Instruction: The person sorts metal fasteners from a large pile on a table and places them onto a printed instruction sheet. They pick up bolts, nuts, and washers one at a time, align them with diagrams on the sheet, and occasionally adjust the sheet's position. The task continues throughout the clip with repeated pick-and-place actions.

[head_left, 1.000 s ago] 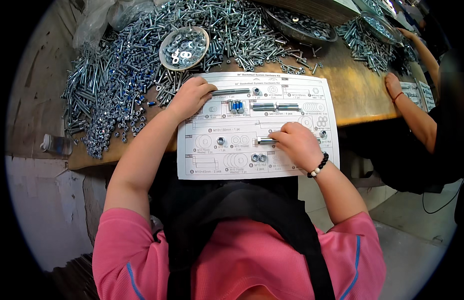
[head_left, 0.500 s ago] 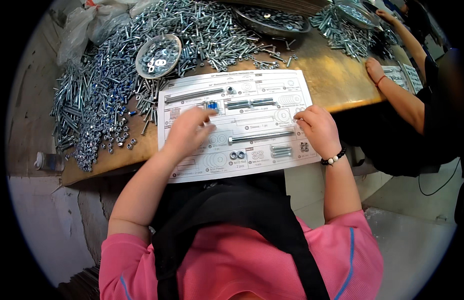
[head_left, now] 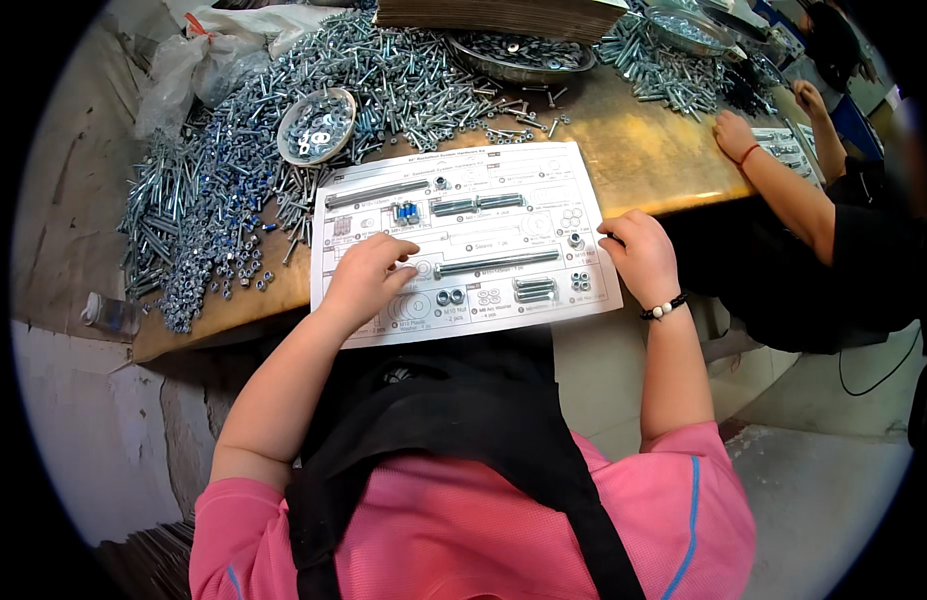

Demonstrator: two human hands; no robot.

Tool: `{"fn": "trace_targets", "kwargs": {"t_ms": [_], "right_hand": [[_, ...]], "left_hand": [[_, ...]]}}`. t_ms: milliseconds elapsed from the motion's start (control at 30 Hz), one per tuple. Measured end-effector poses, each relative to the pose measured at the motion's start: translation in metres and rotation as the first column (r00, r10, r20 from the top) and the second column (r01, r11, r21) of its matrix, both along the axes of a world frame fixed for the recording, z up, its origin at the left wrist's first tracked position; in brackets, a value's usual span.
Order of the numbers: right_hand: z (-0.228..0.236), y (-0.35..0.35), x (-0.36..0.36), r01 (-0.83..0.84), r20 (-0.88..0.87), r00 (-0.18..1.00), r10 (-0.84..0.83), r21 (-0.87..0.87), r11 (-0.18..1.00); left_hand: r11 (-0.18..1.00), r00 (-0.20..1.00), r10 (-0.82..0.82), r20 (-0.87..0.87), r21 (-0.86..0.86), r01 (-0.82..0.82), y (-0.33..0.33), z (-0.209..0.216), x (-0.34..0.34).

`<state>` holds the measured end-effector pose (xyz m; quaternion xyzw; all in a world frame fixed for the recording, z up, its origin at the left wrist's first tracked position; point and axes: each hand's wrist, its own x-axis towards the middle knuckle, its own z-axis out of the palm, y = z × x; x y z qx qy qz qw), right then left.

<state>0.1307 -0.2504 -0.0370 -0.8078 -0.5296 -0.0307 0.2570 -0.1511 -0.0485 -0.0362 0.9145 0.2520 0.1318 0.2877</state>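
A printed parts sheet (head_left: 383,325) lies at the table's near edge, hardware set on its drawn boxes. My left hand (head_left: 363,278) hovers over its left part, fingers apart and holding nothing. Beyond it sit several short bolts with blue patches (head_left: 406,213). My right hand (head_left: 639,260) is at the sheet's right edge, its fingers loosely bent and apart with nothing visible between them. Closest to those fingertips stands a single nut (head_left: 575,240). A long bolt (head_left: 498,264) lies between my hands. Two nuts (head_left: 449,297), short bolts (head_left: 534,290) and small nuts (head_left: 580,281) sit nearer me.
Loose bolts (head_left: 413,90) and nuts (head_left: 188,305) are heaped across the left and back. A bowl of washers (head_left: 317,127) rests on the heap. Behind are a metal basin (head_left: 523,70) and stacked cardboard (head_left: 503,15). A co-worker's arm (head_left: 783,185) is at right.
My left hand has drawn back toward me from the blue-patched bolts, uncovering them. The nut near my right hand is now visible. The whole view has shifted slightly.
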Motion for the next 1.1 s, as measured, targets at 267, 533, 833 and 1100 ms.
{"fn": "trace_targets", "kwargs": {"t_ms": [267, 533, 833, 1100], "right_hand": [[-0.01, 0.023, -0.012, -0.08, -0.068, 0.995, 0.071, -0.145, 0.986], [0.003, 0.023, -0.01, -0.068, -0.104, 0.993, 0.058, -0.096, 0.993], [0.016, 0.059, -0.03, -0.201, -0.158, 0.968, 0.195, -0.024, 0.979], [0.017, 0.096, -0.033, -0.279, -0.18, 0.944, 0.277, 0.014, 0.96]], "left_hand": [[0.997, 1.0, 0.02, 0.004, 0.076, -0.02, 0.008, 0.017, -0.005], [0.988, 0.992, -0.001, 0.127, 0.156, -0.019, 0.045, 0.0, 0.025], [0.928, 0.991, 0.005, -0.137, 0.37, 0.047, 0.077, -0.023, 0.095], [0.975, 0.997, 0.042, 0.063, 0.216, -0.055, 0.086, -0.018, 0.078]]}}
